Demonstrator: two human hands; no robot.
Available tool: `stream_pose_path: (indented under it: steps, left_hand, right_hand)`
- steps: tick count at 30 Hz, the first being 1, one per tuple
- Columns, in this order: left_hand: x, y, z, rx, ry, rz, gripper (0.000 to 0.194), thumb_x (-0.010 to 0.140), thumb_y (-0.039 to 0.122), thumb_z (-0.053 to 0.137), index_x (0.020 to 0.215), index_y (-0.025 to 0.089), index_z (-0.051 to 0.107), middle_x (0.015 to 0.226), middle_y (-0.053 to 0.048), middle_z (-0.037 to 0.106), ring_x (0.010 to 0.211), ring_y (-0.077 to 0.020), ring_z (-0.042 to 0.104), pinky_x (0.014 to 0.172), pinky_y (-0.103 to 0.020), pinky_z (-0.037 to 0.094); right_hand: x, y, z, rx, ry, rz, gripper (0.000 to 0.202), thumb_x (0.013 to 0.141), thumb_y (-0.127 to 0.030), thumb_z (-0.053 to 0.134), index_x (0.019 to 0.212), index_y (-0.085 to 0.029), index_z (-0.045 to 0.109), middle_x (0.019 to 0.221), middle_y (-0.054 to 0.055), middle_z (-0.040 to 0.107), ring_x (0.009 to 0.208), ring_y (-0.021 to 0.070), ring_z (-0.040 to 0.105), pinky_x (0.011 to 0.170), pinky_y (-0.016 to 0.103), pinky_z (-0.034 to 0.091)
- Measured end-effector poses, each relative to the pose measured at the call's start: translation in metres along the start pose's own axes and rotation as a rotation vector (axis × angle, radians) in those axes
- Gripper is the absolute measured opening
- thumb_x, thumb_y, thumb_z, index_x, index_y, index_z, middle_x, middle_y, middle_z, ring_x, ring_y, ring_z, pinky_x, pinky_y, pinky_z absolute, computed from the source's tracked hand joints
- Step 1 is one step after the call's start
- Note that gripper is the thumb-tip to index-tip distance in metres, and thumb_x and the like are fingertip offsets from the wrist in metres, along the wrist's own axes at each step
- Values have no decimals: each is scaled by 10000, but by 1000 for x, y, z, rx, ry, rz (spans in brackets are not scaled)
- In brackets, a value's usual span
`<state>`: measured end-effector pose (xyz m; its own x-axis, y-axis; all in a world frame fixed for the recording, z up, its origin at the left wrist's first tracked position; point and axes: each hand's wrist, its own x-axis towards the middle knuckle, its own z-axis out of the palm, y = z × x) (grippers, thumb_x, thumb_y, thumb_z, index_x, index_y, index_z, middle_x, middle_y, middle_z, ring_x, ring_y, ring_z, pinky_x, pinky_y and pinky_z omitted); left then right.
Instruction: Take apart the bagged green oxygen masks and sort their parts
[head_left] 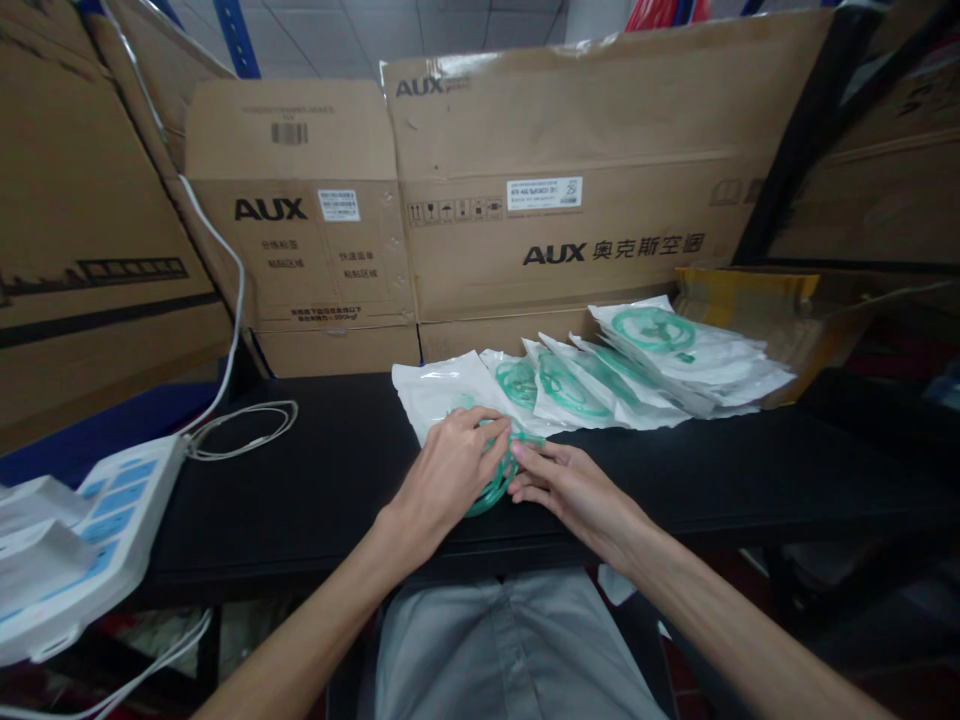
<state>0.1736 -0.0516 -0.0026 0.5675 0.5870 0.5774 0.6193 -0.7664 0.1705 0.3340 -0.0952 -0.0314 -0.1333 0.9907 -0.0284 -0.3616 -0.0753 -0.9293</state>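
Note:
A coil of green plastic tubing [491,497] is between my two hands near the table's front edge. My left hand [465,462] is closed over the left side of the coil. From the right, my right hand [551,480] pinches a green end of the tubing between thumb and fingers. Just behind my left hand lies a white pouch [435,385], partly covered by that hand. A row of white pouches with green coiled tubing [574,385] runs off to the right, overlapping one another.
Cardboard sheets [480,220] stand along the back of the black table [300,500]. On the left are a white power strip [97,540] with plugs and a looped white cable [255,430]. A brown box with yellow tape [750,295] stands behind the pouches at right.

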Motion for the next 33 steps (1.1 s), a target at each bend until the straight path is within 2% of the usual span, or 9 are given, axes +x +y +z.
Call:
stream_pose_path:
  steps: [7, 11, 15, 18, 21, 23, 26, 31, 33]
  left_hand:
    - [-3, -5, 5, 12, 18, -14, 259, 999, 221, 516, 1089, 158, 750, 1129, -60, 750, 1020, -202, 693, 939, -318, 543]
    - [-5, -8, -3, 49, -50, -10, 262, 1003, 225, 512, 1119, 168, 740, 1151, -57, 747, 1056, -208, 681, 964, -326, 530]
    - [-10, -5, -7, 114, -80, 36, 263, 1006, 225, 505, 1140, 178, 726, 1154, -63, 743, 1032, -212, 682, 937, -331, 538]
    - [-13, -1, -5, 149, -65, 78, 252, 999, 221, 519, 1146, 164, 715, 1148, -76, 740, 1021, -220, 683, 934, -351, 541]
    - [-14, 2, -1, 146, -17, 89, 229, 992, 200, 532, 1112, 162, 724, 1123, -67, 749, 1009, -214, 691, 962, -353, 533]
    - [-14, 1, 2, 115, 28, 82, 226, 992, 193, 532, 1105, 164, 725, 1117, -56, 753, 1003, -197, 696, 969, -331, 531]
    - [-15, -2, 3, 75, 67, 56, 224, 996, 208, 531, 1094, 164, 728, 1118, -49, 753, 1025, -189, 692, 961, -308, 535]
    - [-29, -9, -5, 87, 56, -60, 281, 977, 234, 565, 1241, 189, 649, 1199, -66, 693, 1039, -206, 680, 911, -318, 546]
    - [-37, -11, -10, 96, 32, -112, 247, 970, 214, 566, 1202, 198, 648, 1136, -55, 696, 975, -201, 690, 871, -317, 551]
  right_hand:
    - [-6, 1, 10, 10, 8, 22, 437, 671, -286, 887, 997, -104, 660, 634, 1, 659, 564, 107, 619, 550, 206, 528]
    - [-5, 0, 9, 40, 124, -11, 364, 689, -235, 865, 971, -106, 674, 670, 17, 677, 574, 100, 624, 577, 198, 539]
    - [-5, 1, 11, 50, 153, -63, 355, 685, -254, 868, 957, -107, 694, 713, 23, 687, 615, 106, 636, 672, 231, 568]
    - [1, 5, 15, 58, 129, -105, 338, 640, -271, 887, 860, -124, 676, 711, 0, 669, 649, 116, 639, 718, 258, 570]
    - [7, 11, 19, 74, 119, -149, 347, 603, -246, 892, 781, -153, 609, 624, -58, 598, 619, 87, 594, 681, 215, 526]
    - [8, 14, 23, 71, 129, -150, 392, 632, -247, 872, 903, -161, 603, 624, -72, 606, 603, 80, 577, 655, 202, 496]
    - [8, 16, 29, 67, 109, -118, 569, 701, -298, 833, 1166, -162, 536, 618, -72, 627, 574, 102, 589, 624, 226, 480]
    - [6, 15, 26, 44, 123, -146, 560, 739, -281, 818, 1187, -147, 510, 642, -39, 661, 593, 129, 626, 635, 252, 498]
    - [6, 14, 23, 36, 163, -160, 588, 743, -259, 815, 1221, -145, 493, 632, -38, 664, 600, 138, 632, 636, 253, 513]
